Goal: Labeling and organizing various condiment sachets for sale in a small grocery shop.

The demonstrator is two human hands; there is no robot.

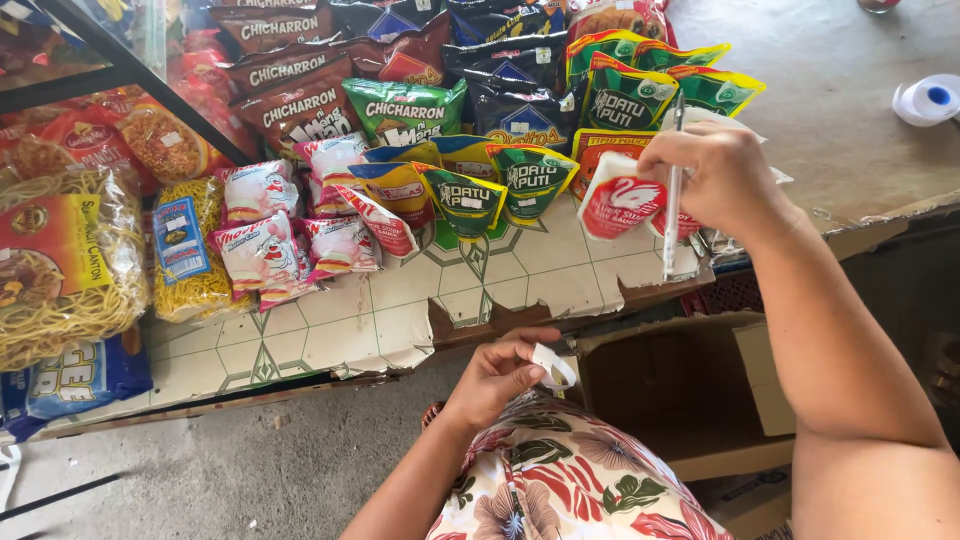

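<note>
My right hand is raised over the counter, holding a white pen upright and pinching a red-and-white sauce pouch. My left hand rests low near my lap on floral cloth, fingers closed on a small roll of white tape or labels. Green and yellow sauce pouches lie just left of the held pouch.
Snack bags, pink-and-white packets and bundles of dry noodles cover the tiled counter, whose edge is torn. An open cardboard box sits below. A white tape dispenser lies on the far right.
</note>
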